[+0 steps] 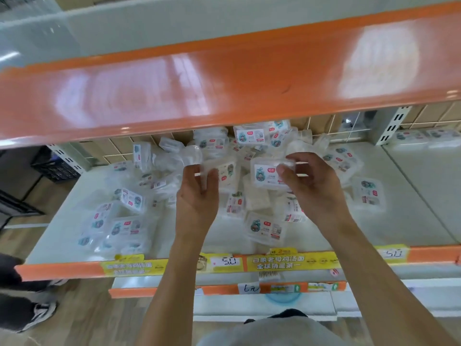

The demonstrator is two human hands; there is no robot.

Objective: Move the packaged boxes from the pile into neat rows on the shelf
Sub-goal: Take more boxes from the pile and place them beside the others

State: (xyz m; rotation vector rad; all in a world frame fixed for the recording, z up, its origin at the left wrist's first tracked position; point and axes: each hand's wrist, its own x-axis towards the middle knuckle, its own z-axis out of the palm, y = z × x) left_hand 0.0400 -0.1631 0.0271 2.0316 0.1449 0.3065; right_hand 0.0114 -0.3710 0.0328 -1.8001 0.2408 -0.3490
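**Small clear boxes: light, slick, best taken by the short edges**

On the left side of the shelf (411, 196), a loose cluster of packaged boxes (117, 221) lies flat or tipped, some overlapping, well short of a row. They look like thin clear plastic cases with printed labels, probably light and fairly stiff, with glossy faces that may slip under a loose hold.

The left hand (197, 196) reaches into the pile (249, 171) at mid-shelf. Its fingers are curled round a clear box (225, 172); thumb and fingertips seem to pinch its left edge, though blur hides the exact contact.

Just to the right, the right hand (309, 186) holds a labelled box (268, 174) tilted up off the heap, thumb on its right end and curled fingers over the top edge. That end-on hold looks sound to me: the short sides give firmer purchase than the smooth faces.

The heap leans against the back grid, with boxes resting on one another, so lifting one may well slide its neighbours. Further right, a few boxes lie apart near the bare stretch of shelf, where rows could go.
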